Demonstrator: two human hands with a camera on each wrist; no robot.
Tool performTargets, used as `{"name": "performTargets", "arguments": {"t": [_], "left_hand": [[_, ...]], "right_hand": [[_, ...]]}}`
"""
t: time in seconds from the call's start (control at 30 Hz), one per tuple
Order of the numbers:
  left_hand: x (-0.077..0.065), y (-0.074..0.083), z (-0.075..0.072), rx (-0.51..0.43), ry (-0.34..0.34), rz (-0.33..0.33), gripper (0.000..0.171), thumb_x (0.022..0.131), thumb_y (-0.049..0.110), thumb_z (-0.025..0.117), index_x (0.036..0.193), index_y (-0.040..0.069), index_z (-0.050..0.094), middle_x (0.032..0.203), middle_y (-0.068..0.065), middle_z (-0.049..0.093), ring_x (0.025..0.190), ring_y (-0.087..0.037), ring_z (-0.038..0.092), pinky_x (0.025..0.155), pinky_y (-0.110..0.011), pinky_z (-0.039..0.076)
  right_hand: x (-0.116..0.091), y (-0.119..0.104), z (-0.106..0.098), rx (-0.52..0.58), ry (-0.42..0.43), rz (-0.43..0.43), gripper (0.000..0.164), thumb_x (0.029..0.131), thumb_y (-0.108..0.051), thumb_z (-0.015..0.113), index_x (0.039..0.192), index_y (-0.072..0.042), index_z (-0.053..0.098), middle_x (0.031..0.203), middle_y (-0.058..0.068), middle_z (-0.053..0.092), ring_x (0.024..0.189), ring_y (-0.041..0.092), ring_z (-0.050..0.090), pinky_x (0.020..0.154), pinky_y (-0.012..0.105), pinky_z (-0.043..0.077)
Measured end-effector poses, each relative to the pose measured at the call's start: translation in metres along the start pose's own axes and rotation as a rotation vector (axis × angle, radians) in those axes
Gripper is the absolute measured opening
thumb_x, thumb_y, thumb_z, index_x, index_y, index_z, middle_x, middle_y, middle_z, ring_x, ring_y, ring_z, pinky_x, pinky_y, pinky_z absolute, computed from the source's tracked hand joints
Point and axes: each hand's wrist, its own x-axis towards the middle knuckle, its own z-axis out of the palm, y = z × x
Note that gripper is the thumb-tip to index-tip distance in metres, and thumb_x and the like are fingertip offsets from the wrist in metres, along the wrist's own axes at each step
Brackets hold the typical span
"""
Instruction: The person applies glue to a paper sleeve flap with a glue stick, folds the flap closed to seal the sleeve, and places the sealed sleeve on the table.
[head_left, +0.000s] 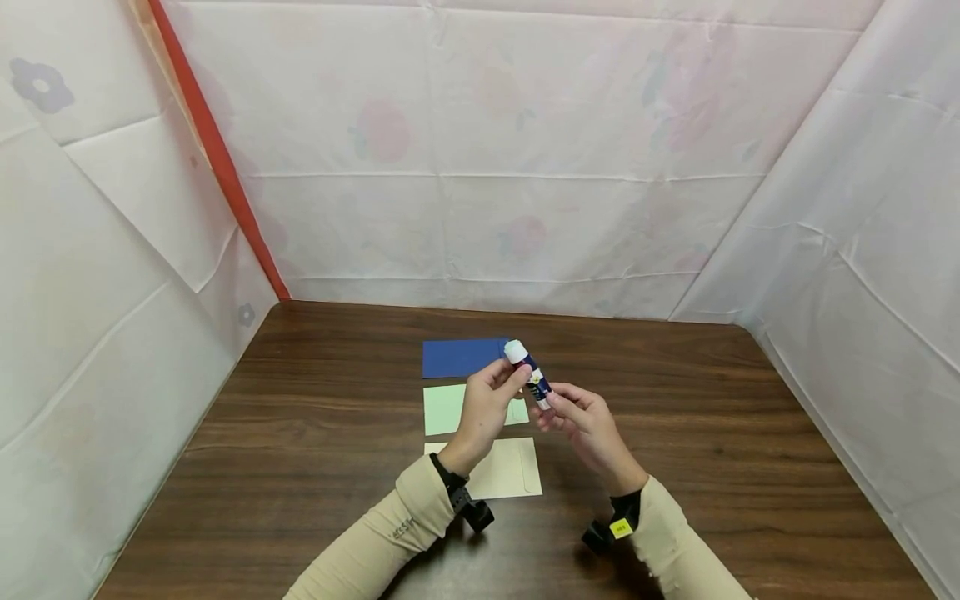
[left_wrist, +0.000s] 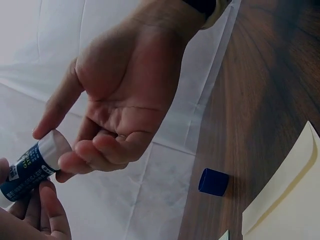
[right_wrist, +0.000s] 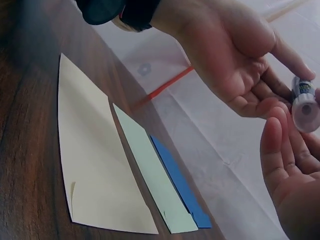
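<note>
My left hand (head_left: 482,410) pinches a glue stick (head_left: 536,381) between thumb and fingers. The stick has a dark blue printed label and white ends, and it is held tilted above the envelopes. At its lower white end are the thumb and fingertips of my right hand (head_left: 588,423). The left wrist view shows that right hand (left_wrist: 127,95) with its palm turned to the camera. A small blue cap (left_wrist: 214,182) lies on the table there; the head view does not show it. The right wrist view looks onto the round base of the glue stick (right_wrist: 305,112).
Three envelopes lie in a column under the hands: blue (head_left: 457,358) at the back, pale green (head_left: 442,410) in the middle, cream (head_left: 513,468) in front. The dark wooden table (head_left: 300,433) is bordered by white sheets (head_left: 465,225) at the back and both sides.
</note>
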Motion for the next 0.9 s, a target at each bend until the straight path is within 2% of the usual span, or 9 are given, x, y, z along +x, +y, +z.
{"name": "performTargets", "arguments": {"t": [0.2, 0.37, 0.43, 0.5, 0.63, 0.73, 0.8, 0.9], "left_hand": [[0.000, 0.001, -0.001, 0.002, -0.007, 0.026, 0.030, 0.096, 0.019, 0.062, 0.116, -0.003, 0.064, 0.104, -0.021, 0.067, 0.087, -0.017, 0.062, 0.077, -0.026, 0.054], [0.001, 0.001, -0.002, -0.034, -0.024, 0.037, 0.029, 0.097, 0.017, 0.061, 0.114, -0.006, 0.061, 0.104, -0.022, 0.068, 0.083, -0.007, 0.060, 0.076, -0.025, 0.053], [0.002, 0.001, -0.002, -0.047, -0.031, 0.035, 0.028, 0.097, 0.016, 0.060, 0.114, -0.007, 0.060, 0.105, -0.022, 0.069, 0.082, -0.004, 0.060, 0.076, -0.024, 0.053], [0.001, 0.001, -0.003, -0.049, -0.031, 0.032, 0.027, 0.097, 0.016, 0.060, 0.113, -0.007, 0.059, 0.103, -0.020, 0.068, 0.081, -0.004, 0.059, 0.074, -0.022, 0.052], [0.000, 0.002, -0.003, -0.044, -0.017, 0.022, 0.025, 0.096, 0.014, 0.061, 0.110, -0.006, 0.058, 0.096, -0.014, 0.065, 0.080, -0.007, 0.057, 0.069, -0.020, 0.051], [0.000, 0.001, -0.003, -0.036, -0.009, 0.017, 0.026, 0.096, 0.015, 0.062, 0.110, -0.006, 0.057, 0.097, -0.017, 0.064, 0.080, -0.008, 0.057, 0.068, -0.020, 0.051], [0.000, 0.001, -0.003, -0.036, -0.009, 0.014, 0.027, 0.096, 0.016, 0.062, 0.111, -0.006, 0.057, 0.100, -0.020, 0.064, 0.080, -0.008, 0.057, 0.068, -0.020, 0.051], [0.000, 0.000, -0.003, -0.037, -0.012, 0.016, 0.027, 0.097, 0.016, 0.061, 0.112, -0.006, 0.058, 0.103, -0.023, 0.065, 0.080, -0.007, 0.058, 0.070, -0.020, 0.051]], "right_hand": [[0.003, -0.005, -0.006, -0.041, -0.102, 0.091, 0.022, 0.103, -0.016, 0.048, 0.102, -0.014, 0.070, 0.084, -0.003, 0.073, 0.076, 0.007, 0.067, 0.068, 0.021, 0.056], [0.006, -0.009, -0.008, -0.101, -0.161, 0.097, 0.023, 0.103, -0.017, 0.049, 0.098, -0.016, 0.071, 0.083, -0.004, 0.073, 0.074, 0.006, 0.067, 0.068, 0.021, 0.056], [0.007, -0.010, -0.008, -0.126, -0.152, 0.092, 0.021, 0.102, -0.015, 0.051, 0.098, -0.015, 0.072, 0.082, -0.004, 0.073, 0.073, 0.006, 0.067, 0.068, 0.021, 0.057], [0.007, -0.010, -0.007, -0.177, -0.125, 0.085, 0.019, 0.101, -0.014, 0.053, 0.099, -0.006, 0.070, 0.080, -0.004, 0.072, 0.072, 0.006, 0.066, 0.068, 0.022, 0.057], [0.009, -0.008, -0.004, -0.374, -0.020, 0.040, 0.022, 0.094, -0.009, 0.063, 0.101, 0.013, 0.065, 0.076, -0.006, 0.069, 0.069, 0.006, 0.063, 0.065, 0.023, 0.057], [0.010, -0.006, -0.001, -0.519, 0.081, 0.015, 0.024, 0.088, -0.006, 0.070, 0.100, 0.014, 0.066, 0.072, -0.008, 0.065, 0.065, 0.005, 0.059, 0.060, 0.024, 0.055], [0.010, -0.006, 0.000, -0.547, 0.110, 0.017, 0.023, 0.086, -0.004, 0.072, 0.101, 0.013, 0.066, 0.072, -0.008, 0.063, 0.064, 0.005, 0.057, 0.059, 0.024, 0.054], [0.010, -0.007, 0.000, -0.493, 0.051, 0.033, 0.027, 0.092, -0.007, 0.065, 0.106, 0.016, 0.063, 0.076, -0.007, 0.065, 0.066, 0.006, 0.060, 0.061, 0.026, 0.056]]}}
